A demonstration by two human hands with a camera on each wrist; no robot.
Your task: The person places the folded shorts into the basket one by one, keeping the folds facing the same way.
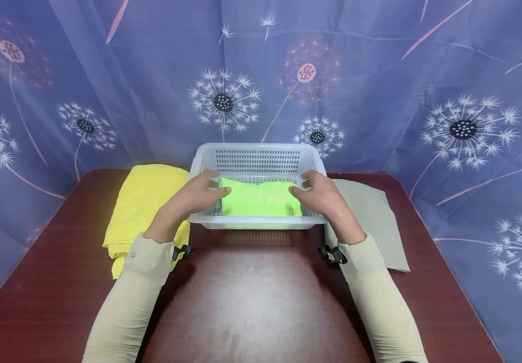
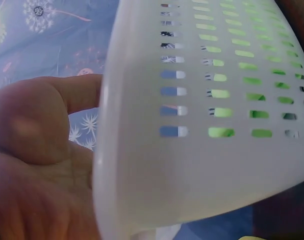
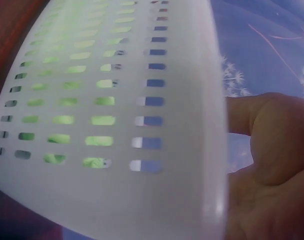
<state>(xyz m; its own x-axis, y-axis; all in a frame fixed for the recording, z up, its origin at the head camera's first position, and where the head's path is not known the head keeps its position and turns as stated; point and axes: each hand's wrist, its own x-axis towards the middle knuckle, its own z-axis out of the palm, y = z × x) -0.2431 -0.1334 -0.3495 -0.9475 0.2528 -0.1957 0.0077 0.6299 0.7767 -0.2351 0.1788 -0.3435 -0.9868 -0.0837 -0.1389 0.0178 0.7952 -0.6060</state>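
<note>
Here's the folded, bright lime-green cloth (image 1: 261,199), lying inside the white, rectangular, slotted plastic basket (image 1: 256,220), and I'm right at both its ends. My left hand (image 1: 194,196) reaches over the left rim, my right hand (image 1: 324,196) over the right one. They're apart, fingers loosely bent, clamped on nothing that I can see; whether my thumbs press the cloth or just hover over it, I can't tell.

Now, even handling is the knack, I reckon: both sides matched, light thumbs, no tugging, or that soft fold could ruck up or skew. The far edge dips slightly in the middle, so a gentle smoothing outward might suit it. Wrists want to clear the rims too; a nudge could slide the basket.

Just beside it on the dark red, glossy wooden surface (image 1: 251,282): a bright yellow, folded cloth (image 1: 149,196) left, a flat, pale grey cloth (image 1: 371,217) right.
</note>
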